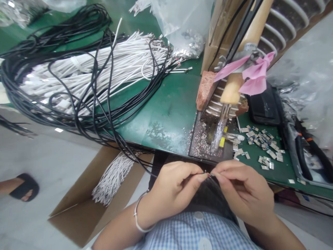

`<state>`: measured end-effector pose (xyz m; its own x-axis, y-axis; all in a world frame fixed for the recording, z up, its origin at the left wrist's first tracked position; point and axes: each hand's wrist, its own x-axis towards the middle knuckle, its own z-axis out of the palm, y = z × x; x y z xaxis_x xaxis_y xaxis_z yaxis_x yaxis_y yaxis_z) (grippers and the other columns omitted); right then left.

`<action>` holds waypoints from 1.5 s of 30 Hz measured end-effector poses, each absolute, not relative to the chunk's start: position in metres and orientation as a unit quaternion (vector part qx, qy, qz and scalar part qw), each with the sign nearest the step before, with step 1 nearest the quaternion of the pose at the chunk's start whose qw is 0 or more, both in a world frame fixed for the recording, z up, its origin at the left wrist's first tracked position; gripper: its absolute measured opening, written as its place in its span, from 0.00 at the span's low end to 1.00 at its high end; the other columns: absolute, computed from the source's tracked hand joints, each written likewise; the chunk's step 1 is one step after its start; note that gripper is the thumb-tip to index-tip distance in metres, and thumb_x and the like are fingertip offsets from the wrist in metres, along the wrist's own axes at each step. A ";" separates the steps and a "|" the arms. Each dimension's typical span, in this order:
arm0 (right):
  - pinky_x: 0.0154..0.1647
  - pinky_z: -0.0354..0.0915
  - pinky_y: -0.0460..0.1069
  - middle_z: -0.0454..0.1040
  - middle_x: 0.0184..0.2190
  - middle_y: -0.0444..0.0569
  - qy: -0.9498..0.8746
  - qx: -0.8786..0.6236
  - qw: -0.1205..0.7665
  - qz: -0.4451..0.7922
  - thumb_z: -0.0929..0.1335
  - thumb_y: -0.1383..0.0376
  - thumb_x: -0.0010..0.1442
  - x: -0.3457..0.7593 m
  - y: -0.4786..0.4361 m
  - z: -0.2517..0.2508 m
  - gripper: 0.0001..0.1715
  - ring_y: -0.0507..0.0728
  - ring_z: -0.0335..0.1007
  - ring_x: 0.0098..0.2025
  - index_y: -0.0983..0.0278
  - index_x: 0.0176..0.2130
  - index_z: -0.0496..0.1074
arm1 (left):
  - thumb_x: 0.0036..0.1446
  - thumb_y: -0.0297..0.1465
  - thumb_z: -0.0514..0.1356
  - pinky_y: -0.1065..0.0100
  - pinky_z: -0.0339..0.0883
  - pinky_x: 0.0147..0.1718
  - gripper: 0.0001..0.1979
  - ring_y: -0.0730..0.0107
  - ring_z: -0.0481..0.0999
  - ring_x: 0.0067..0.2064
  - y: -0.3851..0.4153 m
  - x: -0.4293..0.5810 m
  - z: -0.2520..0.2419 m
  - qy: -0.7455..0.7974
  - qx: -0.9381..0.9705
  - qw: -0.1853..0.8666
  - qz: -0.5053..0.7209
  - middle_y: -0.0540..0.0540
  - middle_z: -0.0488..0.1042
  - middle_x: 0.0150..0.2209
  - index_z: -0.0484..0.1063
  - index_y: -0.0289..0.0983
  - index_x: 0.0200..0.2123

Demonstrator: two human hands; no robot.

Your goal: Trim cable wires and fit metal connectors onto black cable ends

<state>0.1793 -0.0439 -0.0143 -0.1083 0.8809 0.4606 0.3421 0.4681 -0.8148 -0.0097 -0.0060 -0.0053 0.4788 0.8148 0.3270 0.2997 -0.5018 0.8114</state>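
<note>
L hand [169, 191] has thumb + index pinched tight on a thin black cable [145, 167], nr its tip. R hand [243, 187] faces it, thumb + index also closed, on the fine wire end [209, 175]; too small to tell exactly what's btwn those fingertips. Wire end sits btwn both hands, just off the front edge of the green tabletop [171, 93], above the lap. Cable runs back from L hand up to the big black cable bundle [20, 88], which loops over & around a pile of white cables [122, 66] on the tabletop, L side.

Straight ahead of the hands: wood-handled soldering iron [231, 90] w/ pink ribbon [256, 83] tied on, tip down over a dark metal plate [200, 139] strewn w/ solder bits. Brick chunk [205, 88] just L of it. Small connector pcs [262, 139] scattered R of plate; black-handled pliers [303, 156] further R.

Below table, L: open cardboard box [78, 198] w/ more white cables inside. Far L, another person's foot in black sandal [24, 187]. Bracelet [135, 215] on L wrist.
</note>
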 end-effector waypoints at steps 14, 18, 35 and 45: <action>0.44 0.73 0.48 0.70 0.41 0.49 -0.737 -0.450 0.471 0.181 0.68 0.79 0.56 0.180 -0.040 -0.008 0.12 0.52 0.73 0.43 0.65 0.37 0.70 | 0.63 0.26 0.58 0.75 0.58 0.23 0.10 0.78 0.65 0.22 0.003 -0.007 0.005 0.370 0.808 0.304 0.344 0.53 0.67 0.20 0.69 0.34 0.27; 0.41 0.74 0.48 0.73 0.39 0.48 -0.743 -0.450 0.473 0.150 0.68 0.80 0.56 0.177 -0.037 -0.008 0.13 0.53 0.74 0.41 0.64 0.37 0.70 | 0.64 0.26 0.56 0.74 0.56 0.21 0.13 0.79 0.62 0.21 0.005 -0.005 0.007 0.383 0.805 0.315 0.325 0.55 0.63 0.19 0.66 0.35 0.24; 0.31 0.71 0.48 0.73 0.29 0.45 -0.663 -0.476 0.531 0.226 0.68 0.79 0.56 0.186 -0.046 -0.009 0.15 0.53 0.72 0.32 0.62 0.39 0.70 | 0.63 0.22 0.57 0.73 0.69 0.31 0.07 0.72 0.78 0.32 -0.006 -0.009 0.003 0.359 0.784 0.379 0.336 0.47 0.80 0.33 0.73 0.33 0.42; 0.30 0.74 0.45 0.78 0.26 0.44 -0.729 -0.461 0.459 0.214 0.67 0.75 0.60 0.171 -0.042 -0.004 0.10 0.52 0.76 0.28 0.61 0.39 0.70 | 0.63 0.21 0.56 0.72 0.70 0.33 0.11 0.71 0.80 0.33 -0.022 -0.012 -0.002 0.348 0.782 0.400 0.328 0.49 0.80 0.33 0.71 0.38 0.46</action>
